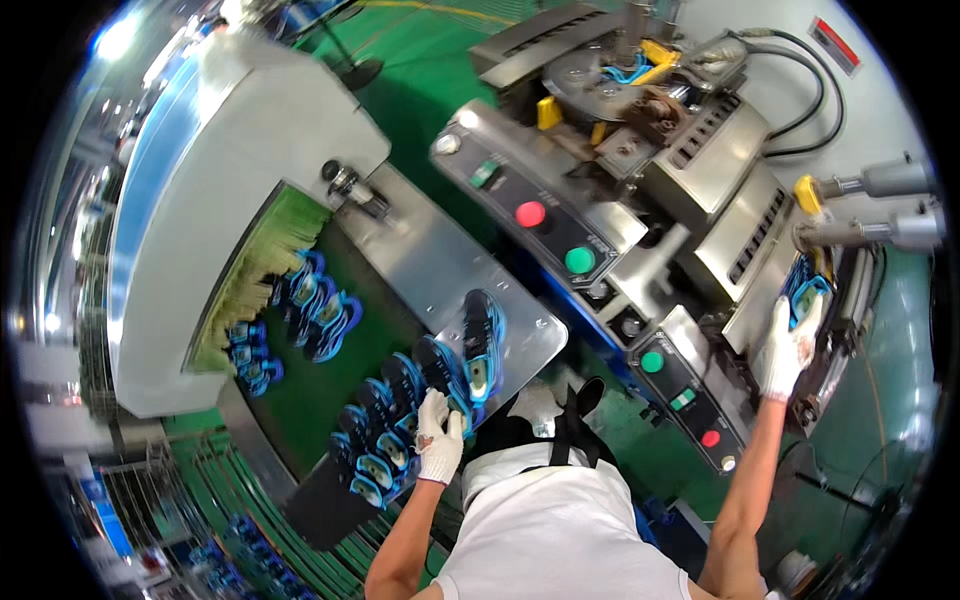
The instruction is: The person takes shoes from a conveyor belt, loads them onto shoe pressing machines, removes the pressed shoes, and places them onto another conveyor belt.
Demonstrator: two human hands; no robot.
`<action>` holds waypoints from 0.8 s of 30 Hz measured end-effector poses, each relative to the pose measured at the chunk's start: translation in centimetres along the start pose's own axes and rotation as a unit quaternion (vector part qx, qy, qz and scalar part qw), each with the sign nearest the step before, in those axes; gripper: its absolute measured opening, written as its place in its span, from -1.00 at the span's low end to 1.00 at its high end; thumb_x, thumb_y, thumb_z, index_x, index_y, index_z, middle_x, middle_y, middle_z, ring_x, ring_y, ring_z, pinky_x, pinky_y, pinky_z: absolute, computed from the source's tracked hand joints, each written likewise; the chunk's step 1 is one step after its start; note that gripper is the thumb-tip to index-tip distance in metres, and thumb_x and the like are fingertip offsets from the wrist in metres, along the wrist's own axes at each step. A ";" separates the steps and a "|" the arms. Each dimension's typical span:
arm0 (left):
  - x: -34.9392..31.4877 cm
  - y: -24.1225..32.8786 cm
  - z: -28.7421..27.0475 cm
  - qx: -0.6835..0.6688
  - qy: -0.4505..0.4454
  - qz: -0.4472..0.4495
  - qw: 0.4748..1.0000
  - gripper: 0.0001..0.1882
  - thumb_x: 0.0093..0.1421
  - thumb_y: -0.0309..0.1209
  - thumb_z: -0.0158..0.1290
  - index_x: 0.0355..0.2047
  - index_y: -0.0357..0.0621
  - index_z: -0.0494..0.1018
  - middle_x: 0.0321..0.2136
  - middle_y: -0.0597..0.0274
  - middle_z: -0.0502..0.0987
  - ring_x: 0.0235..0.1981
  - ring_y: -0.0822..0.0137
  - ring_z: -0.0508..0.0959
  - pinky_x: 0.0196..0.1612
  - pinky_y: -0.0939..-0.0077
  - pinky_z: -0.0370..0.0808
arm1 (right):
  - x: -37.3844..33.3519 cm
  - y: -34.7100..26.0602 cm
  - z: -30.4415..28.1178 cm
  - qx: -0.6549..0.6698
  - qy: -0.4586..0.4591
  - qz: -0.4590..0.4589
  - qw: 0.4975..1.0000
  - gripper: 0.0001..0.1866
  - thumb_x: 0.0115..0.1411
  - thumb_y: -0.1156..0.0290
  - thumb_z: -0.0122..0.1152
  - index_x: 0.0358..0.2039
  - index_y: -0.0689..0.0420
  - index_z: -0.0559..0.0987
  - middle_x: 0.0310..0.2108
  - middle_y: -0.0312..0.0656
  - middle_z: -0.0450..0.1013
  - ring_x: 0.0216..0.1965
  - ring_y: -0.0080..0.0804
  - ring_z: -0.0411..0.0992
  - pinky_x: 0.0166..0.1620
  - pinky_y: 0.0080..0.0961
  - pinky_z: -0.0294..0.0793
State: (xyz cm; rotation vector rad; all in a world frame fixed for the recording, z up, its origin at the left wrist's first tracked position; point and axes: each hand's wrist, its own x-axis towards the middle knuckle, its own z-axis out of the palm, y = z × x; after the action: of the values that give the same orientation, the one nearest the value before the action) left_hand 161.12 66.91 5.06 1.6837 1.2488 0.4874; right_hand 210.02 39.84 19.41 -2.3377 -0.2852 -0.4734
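Note:
My left hand [438, 440], in a white knit glove, is at a row of black and blue shoe uppers [402, 385] along the conveyor's near edge. Its fingers are stretched out and apart, next to one upper [440, 366] and partly over its neighbours. Another upper [482, 345] lies at the end of that row. Far to the right, my gloved right hand [788, 355] reaches to the side of the machine. Its thumb and fingers close on the near end of a blue and black shoe upper [806, 290] by the metal clamp parts.
A grey tunnel housing [250, 130] with a green brush curtain [262, 275] covers the conveyor belt [350, 375], where more uppers [320, 310] lie. The machine carries two button panels [530, 205], [690, 385] and yellow-tipped metal cylinders [860, 185]. A rack with shoes [245, 550] stands lower left.

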 end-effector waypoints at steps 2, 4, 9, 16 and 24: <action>-0.9 -1.8 -1.9 -0.065 0.056 -0.006 0.996 -0.43 0.30 -0.61 0.02 0.30 -0.38 0.16 0.19 -0.21 0.40 0.23 -0.01 0.46 0.28 0.20 0.39 | -8.9 -7.2 1.8 0.038 -0.072 -0.097 0.992 -0.07 0.21 0.28 0.34 0.43 0.39 0.06 0.46 0.26 -0.05 0.50 0.02 -0.05 0.50 -0.25 -0.11; 0.5 -1.7 -1.7 -0.049 0.067 -0.027 0.996 -0.37 0.26 -0.51 0.11 0.29 -0.42 0.15 0.23 -0.22 0.34 0.25 -0.02 0.42 0.32 0.18 0.34 | -15.0 -7.5 6.3 -0.127 -0.232 -0.207 0.942 0.09 0.05 0.28 0.44 0.44 0.37 -0.02 0.47 0.29 -0.10 0.52 0.13 -0.19 0.52 -0.19 -0.16; 5.4 -2.5 1.1 0.170 0.041 -0.051 0.983 -0.16 0.03 -0.23 0.33 0.28 -0.21 0.25 0.27 -0.18 0.23 0.30 -0.08 0.30 0.34 0.21 0.26 | -19.6 -3.6 12.2 -0.413 -0.329 -0.237 0.816 0.06 0.12 -0.02 0.29 0.44 0.33 0.05 0.48 0.30 -0.18 0.50 0.31 -0.23 0.48 0.11 -0.24; 13.8 -6.2 -2.5 0.132 -0.103 0.215 0.962 -0.24 -0.02 -0.39 0.29 0.23 -0.16 0.30 0.24 -0.16 0.29 0.30 -0.18 0.27 0.29 0.01 0.34 | -31.9 -21.6 17.9 -0.047 -0.547 0.048 0.834 0.10 0.02 -0.02 0.45 0.40 0.32 0.13 0.27 0.25 0.30 0.29 0.06 0.32 0.29 -0.19 0.31; 12.4 -6.0 -0.3 0.209 -0.063 -0.124 0.968 -0.07 -0.07 -0.24 0.38 0.27 -0.22 0.20 -0.03 -0.16 0.54 0.05 -0.15 0.53 0.14 0.08 0.44 | -38.7 -20.6 28.0 -0.056 -0.425 0.146 0.891 -0.46 0.00 0.05 0.43 -0.19 0.25 0.57 -0.30 0.11 0.61 -0.19 0.11 0.58 -0.02 -0.15 0.52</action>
State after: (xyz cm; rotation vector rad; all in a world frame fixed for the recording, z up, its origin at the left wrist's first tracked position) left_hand 162.72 78.25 -2.52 1.8315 1.5171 -0.0414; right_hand 175.09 71.45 -2.69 -2.5126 -0.2976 0.7319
